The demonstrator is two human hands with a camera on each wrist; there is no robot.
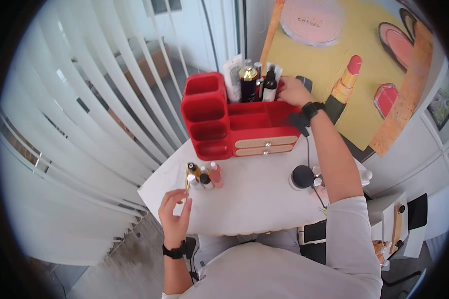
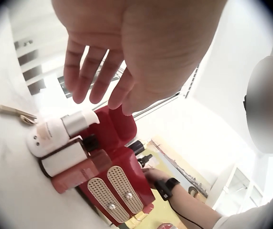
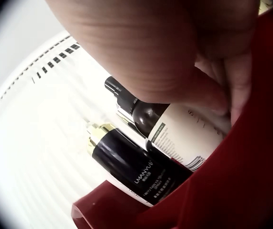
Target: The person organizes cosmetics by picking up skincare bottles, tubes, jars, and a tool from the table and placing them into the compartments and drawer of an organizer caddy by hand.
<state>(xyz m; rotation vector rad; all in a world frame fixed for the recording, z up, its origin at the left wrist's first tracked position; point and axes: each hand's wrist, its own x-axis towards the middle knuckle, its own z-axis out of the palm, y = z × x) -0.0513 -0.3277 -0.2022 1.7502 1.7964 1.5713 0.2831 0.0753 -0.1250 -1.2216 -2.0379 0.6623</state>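
A red organizer [image 1: 254, 132] with open compartments and two woven-front drawers stands on the white table. My right hand [image 1: 294, 92] reaches into its back right compartment, beside a dark spray bottle [image 3: 148, 114] with a white label. The thumb lies close against that label, and the other fingertips are hidden, so I cannot tell whether they grip anything. Next to it stands a black spray bottle [image 3: 131, 162] with a gold collar. My left hand [image 1: 174, 217] hovers at the table's front left, fingers loosely extended and holding nothing, near a pink bottle [image 1: 215, 175] and several small bottles [image 1: 193, 182].
A white tube [image 1: 233, 79] stands in the organizer's back row. On the table's right are a black-lidded jar [image 1: 301, 178] and small containers [image 1: 318, 182]. Vertical blinds [image 1: 110, 89] hang at left; a painted makeup board [image 1: 329, 70] leans behind at right.
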